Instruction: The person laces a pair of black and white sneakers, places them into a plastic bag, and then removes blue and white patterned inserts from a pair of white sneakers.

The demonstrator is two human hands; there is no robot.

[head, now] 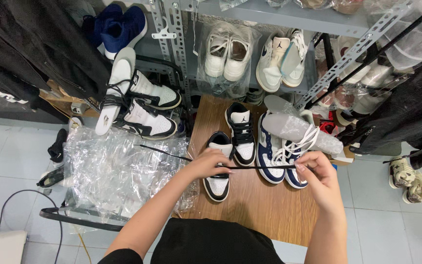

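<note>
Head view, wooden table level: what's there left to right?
Crumpled clear plastic sheet → left hand pinching a black shoelace → unlaced black-and-white sneaker → laced black-and-white sneaker → navy-and-white sneaker pair → right hand holding the lace's other end.

- lace (pixel 257 167) stretched between left hand (pixel 210 164) and right hand (pixel 318 171), above table (pixel 260 210)
- two shoes (pixel 230 146) on table left, another pair (pixel 279 156) right
- plastic wrap (pixel 118 176) left of table
- shelf (pixel 279 14) behind
</note>
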